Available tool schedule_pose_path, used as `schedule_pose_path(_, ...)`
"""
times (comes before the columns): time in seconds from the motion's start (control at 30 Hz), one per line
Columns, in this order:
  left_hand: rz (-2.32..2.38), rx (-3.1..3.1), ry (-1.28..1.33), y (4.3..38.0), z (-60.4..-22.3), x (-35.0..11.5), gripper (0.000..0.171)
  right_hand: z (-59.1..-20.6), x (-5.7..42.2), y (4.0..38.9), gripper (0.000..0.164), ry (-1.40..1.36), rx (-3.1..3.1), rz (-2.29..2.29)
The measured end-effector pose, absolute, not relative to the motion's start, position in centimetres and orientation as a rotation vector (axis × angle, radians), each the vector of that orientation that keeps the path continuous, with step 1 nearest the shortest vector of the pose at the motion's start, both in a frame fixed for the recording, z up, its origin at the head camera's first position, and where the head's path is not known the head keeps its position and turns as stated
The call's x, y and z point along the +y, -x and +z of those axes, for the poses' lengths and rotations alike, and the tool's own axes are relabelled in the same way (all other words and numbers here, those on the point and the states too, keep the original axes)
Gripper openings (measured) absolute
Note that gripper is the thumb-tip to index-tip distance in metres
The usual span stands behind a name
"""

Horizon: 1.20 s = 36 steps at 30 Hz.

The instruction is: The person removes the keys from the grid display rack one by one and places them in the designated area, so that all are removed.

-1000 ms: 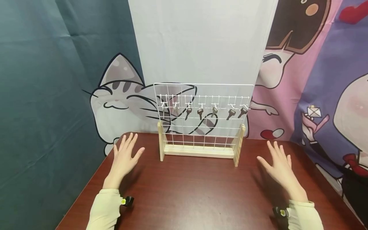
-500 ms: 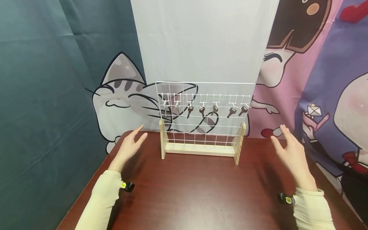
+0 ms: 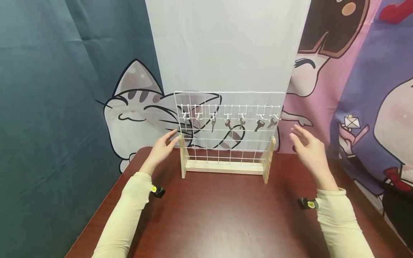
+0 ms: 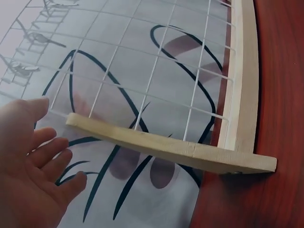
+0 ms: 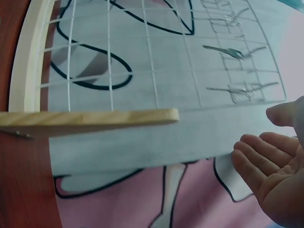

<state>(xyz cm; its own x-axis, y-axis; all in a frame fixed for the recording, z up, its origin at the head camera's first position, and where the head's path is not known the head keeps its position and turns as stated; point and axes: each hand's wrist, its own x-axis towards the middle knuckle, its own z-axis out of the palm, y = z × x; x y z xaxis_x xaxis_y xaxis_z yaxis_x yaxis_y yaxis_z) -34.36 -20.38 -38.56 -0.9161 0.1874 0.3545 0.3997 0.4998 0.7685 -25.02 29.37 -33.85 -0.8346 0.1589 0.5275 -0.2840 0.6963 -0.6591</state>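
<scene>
A white wire grid rack (image 3: pixel 229 140) on a wooden stand (image 3: pixel 226 167) stands at the back of the table. Several keys hang from its white hooks in one row, among them a dark key (image 3: pixel 259 124) towards the right end. My left hand (image 3: pixel 160 148) is beside the rack's left post, fingers loosely bent and thumb apart, holding nothing. In the left wrist view its fingers lie close to the tip of the wooden post (image 4: pixel 171 149). To the right of the rack my right hand (image 3: pixel 309 152) hovers with nothing in it, apart from the rack in the right wrist view.
The dark red-brown table (image 3: pixel 213 211) reaches towards me. Behind it hangs a printed curtain (image 3: pixel 226 46) with a cartoon cat, and a green curtain (image 3: pixel 42 125) closes off the left side. Each wrist wears a small black camera (image 3: pixel 158 191).
Both hands have risen from low over the table and come forward to the rack's two sides, the left hand moving rightward. The rack stays in its place.
</scene>
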Motion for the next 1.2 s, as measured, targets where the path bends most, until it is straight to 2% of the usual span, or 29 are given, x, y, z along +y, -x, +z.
schedule_pose_path(0.37, -1.352, -2.478, 0.504, 36.5, -39.4, -19.6, 0.044, -33.6, 26.5, 28.6, 0.045, -0.140, -2.226, 1.067)
schedule_pose_path(0.6, -1.310, -2.480, 0.476, 36.7, -39.8, -19.6, 0.044, -34.1, 25.9, 30.2, 0.051, -0.141, -2.182, 1.198)
schedule_pose_path(0.8, -1.265, -2.491, 0.489, 36.6, -39.7, -19.4, 0.042, -33.7, 25.7, 30.4, 0.050, -0.125, -2.128, 1.401)
schedule_pose_path(1.2, -1.276, -2.492, 0.468, 36.5, -39.8, -19.6, 0.042, -33.1, 24.9, 30.7, 0.034, -0.106, -2.029, 1.488)
